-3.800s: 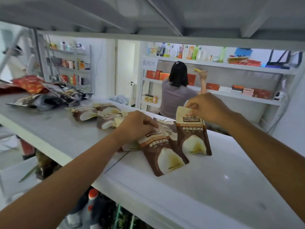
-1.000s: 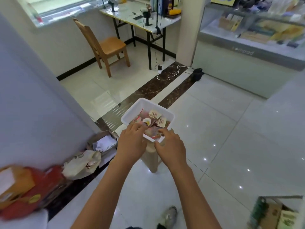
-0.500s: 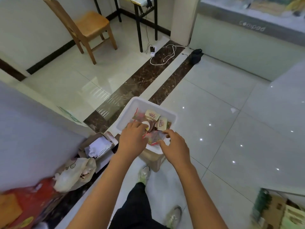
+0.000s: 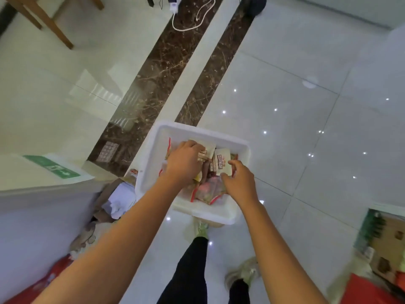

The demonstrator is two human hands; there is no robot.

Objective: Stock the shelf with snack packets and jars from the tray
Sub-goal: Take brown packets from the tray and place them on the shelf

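In the tray (image 4: pixel 151 170) the left hand (image 4: pixel 184 164) curled round packets (image 4: pixel 203 155) under its fingers, the right hand (image 4: pixel 238 183) pinched a beige packet (image 4: pixel 223 162) just ahead, and I reckoned each needed a firm top-edge hold before lifting clear.

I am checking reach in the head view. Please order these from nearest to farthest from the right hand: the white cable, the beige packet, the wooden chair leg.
1. The beige packet, in the tray, pinched by the right hand.
2. The white cable, on the floor ahead.
3. The chair leg, top left, farthest.
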